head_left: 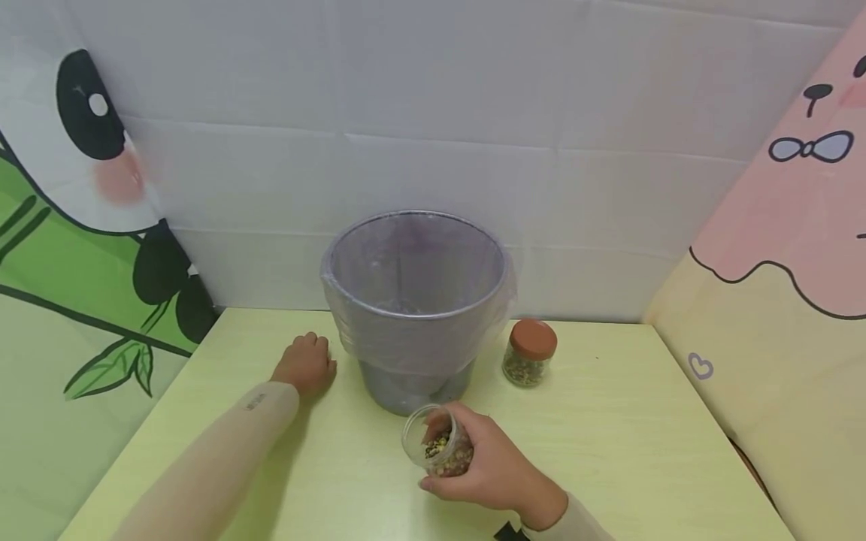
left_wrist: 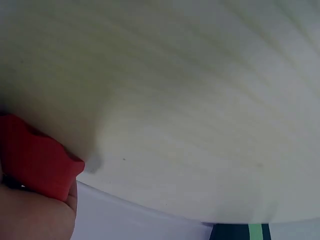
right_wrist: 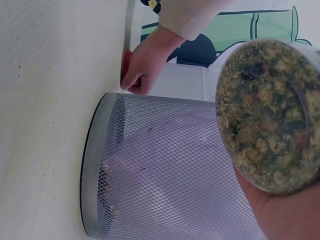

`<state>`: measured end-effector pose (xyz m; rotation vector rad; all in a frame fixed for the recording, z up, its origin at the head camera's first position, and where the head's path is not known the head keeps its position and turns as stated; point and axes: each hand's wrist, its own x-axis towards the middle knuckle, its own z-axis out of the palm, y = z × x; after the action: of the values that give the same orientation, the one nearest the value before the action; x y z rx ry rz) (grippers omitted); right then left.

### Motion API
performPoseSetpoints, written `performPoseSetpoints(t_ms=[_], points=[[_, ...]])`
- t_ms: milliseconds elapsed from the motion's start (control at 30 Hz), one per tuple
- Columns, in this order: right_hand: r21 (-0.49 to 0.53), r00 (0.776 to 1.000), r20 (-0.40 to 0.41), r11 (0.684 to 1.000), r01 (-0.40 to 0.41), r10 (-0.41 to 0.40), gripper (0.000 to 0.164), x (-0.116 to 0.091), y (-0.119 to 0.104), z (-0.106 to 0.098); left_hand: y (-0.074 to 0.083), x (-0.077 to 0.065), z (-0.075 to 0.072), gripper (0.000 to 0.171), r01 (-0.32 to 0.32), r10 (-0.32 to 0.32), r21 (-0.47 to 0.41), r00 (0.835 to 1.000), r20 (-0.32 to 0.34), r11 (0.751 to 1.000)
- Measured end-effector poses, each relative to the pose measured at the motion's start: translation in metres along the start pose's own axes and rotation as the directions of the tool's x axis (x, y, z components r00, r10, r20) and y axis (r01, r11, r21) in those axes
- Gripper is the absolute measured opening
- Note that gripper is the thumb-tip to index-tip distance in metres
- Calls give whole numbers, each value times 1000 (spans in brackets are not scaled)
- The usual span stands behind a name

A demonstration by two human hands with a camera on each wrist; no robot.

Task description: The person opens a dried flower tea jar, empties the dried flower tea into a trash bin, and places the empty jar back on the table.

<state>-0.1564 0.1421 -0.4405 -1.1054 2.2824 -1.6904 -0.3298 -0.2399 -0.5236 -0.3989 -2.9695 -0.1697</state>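
My right hand (head_left: 483, 458) grips a clear open jar (head_left: 414, 439), tilted with its mouth to the left. Dried mixed bits (head_left: 449, 454) lie inside; their greenish-brown mass (right_wrist: 265, 120) shows through the base in the right wrist view. Left of the bin, my left hand (head_left: 307, 366) is low at the tabletop, its fingers curled round a red piece with a wavy edge (left_wrist: 42, 160). What kind of thing this is cannot be told. A bit of the same red piece (right_wrist: 126, 64) shows beside the hand in the right wrist view.
A grey mesh bin (head_left: 416, 387) with a clear plastic liner (head_left: 413, 342) over its rim stands at the table's back. To its right is a jar with a reddish-brown lid (head_left: 533, 338). The pale yellow table (head_left: 609, 451) meets a white cloth backdrop (head_left: 419, 113).
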Motion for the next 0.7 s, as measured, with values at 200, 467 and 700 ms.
performPoseSetpoints(t_ms=[200, 467, 700], points=[[-21, 1000, -2, 1000, 21, -21, 55, 0, 1, 0, 7, -5, -1, 26, -16, 19, 56, 999, -47, 998], [-8, 1000, 0, 1000, 19, -19, 55, 0, 3, 2, 8, -9, -1, 27, -3, 4, 67, 1000, -18, 998], [-14, 1000, -6, 1000, 2, -2, 56, 1, 2, 2, 10, -9, -2, 24, -14, 17, 84, 999, -34, 996]])
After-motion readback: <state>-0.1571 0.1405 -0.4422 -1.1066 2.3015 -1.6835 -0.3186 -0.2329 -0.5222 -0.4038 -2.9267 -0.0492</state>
